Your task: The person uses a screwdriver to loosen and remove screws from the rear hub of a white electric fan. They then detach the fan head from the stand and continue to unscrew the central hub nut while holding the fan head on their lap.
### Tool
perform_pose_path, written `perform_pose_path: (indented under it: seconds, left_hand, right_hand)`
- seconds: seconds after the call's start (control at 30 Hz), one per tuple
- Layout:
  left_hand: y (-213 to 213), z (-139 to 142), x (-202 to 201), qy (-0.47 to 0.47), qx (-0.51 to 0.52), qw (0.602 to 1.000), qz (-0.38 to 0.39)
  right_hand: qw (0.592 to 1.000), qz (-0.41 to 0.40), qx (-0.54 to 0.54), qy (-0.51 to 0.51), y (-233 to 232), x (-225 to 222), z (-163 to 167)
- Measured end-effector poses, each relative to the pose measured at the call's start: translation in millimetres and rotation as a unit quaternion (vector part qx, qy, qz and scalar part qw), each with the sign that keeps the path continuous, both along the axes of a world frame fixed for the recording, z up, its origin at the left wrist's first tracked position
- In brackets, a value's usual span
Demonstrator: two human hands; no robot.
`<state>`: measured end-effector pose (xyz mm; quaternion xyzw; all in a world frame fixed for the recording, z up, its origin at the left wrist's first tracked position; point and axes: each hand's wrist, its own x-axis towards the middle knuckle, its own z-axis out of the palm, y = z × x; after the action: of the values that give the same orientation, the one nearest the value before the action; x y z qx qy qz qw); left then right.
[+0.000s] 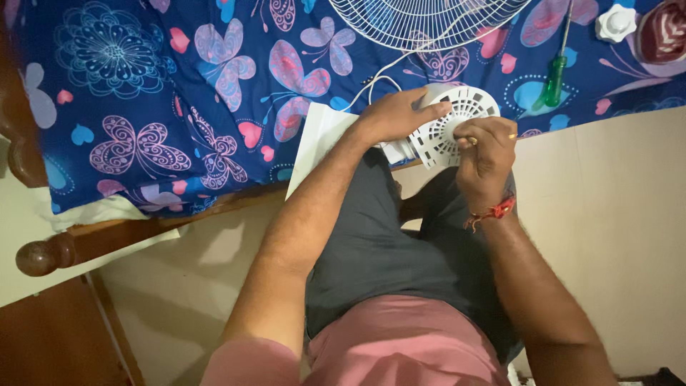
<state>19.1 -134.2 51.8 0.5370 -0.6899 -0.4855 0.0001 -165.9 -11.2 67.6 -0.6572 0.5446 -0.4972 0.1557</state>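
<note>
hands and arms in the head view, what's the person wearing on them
Both forearms are bare, with pink short sleeves showing at the upper arms. The right hand has a gold-coloured ring on one finger and a red thread band tied round the wrist, its loose ends hanging. The left hand wears nothing that shows.

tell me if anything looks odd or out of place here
A fan lies in pieces on the butterfly-print blue bedsheet: the white wire fan guard sits apart, a green-handled screwdriver beside it. Both hands, left hand and right hand, hold the white vented plastic motor cover.
</note>
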Motion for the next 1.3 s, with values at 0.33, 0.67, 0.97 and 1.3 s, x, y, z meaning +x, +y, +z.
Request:
perform_pose_path:
  seconds: [0.33,0.67,0.97,1.3]
  left_hand:
    - [-8.6,-1.6,0.6,0.018,-0.005,1.000,-0.006]
    - [-5.5,-1.0,2.8,0.004,0.003,1.000,-0.012]
    - [6.0,3.9,5.8,-0.008,0.027,0.999,-0.029]
    - [11.1,2.5,9.0,0.010,0.034,0.999,-0.030]
  right_hand:
    - [1.000,-0.019,0.010,0.012,-3.4,-0.1,-1.2]
    - [0.998,-0.042,-0.003,0.043,-3.1,5.9,1.5]
    - [0.999,-0.015,-0.030,0.004,5.4,8.7,8.2]
    - [1.000,-0.012,-0.025,0.001,4.1,11.0,7.6]
